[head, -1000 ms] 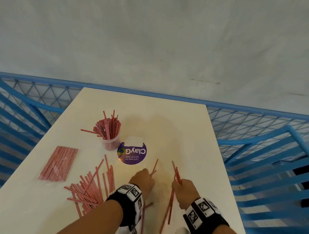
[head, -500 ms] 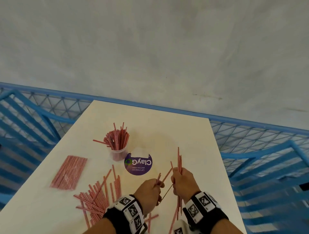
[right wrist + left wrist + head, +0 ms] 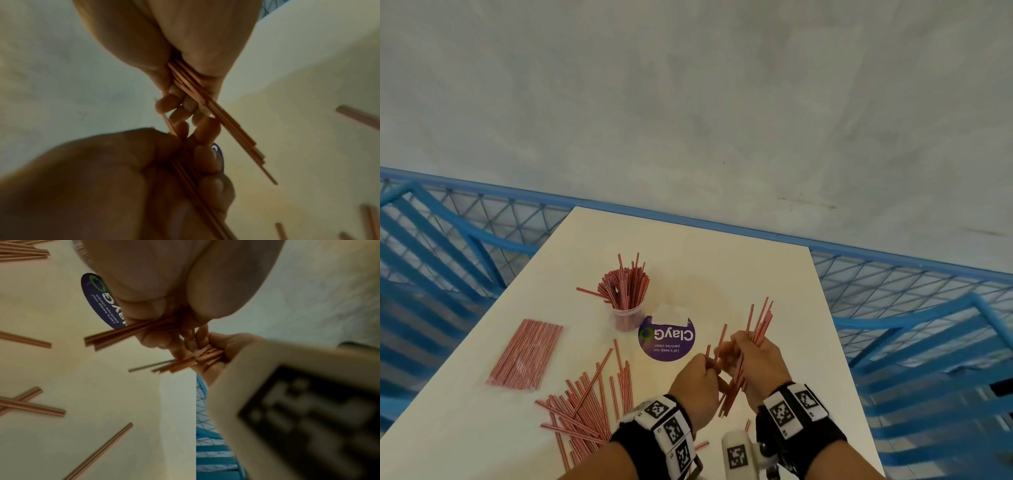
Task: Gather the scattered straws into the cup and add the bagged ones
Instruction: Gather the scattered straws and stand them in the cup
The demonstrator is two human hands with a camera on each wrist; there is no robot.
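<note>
Both hands meet above the near right part of the white table [image 3: 739, 260]. The right hand [image 3: 760, 366] has its fingers curled round a bunch of thin red-and-white striped paper straws [image 3: 758, 325], and the left hand [image 3: 695, 387] pinches a smaller few striped straws [image 3: 719, 346] just beside them. The step looks like merging the two lots, best done by laying the few parallel against the bunch and squaring the ends before the left lets go. The clear plastic cup [image 3: 627, 317], already bristling with straws, stands further off to the left, beside a round purple sticker [image 3: 666, 341]. Many loose straws [image 3: 585, 401] lie scattered near left, and the flat clear bag of straws [image 3: 525, 353] lies at far left, untouched.
</note>
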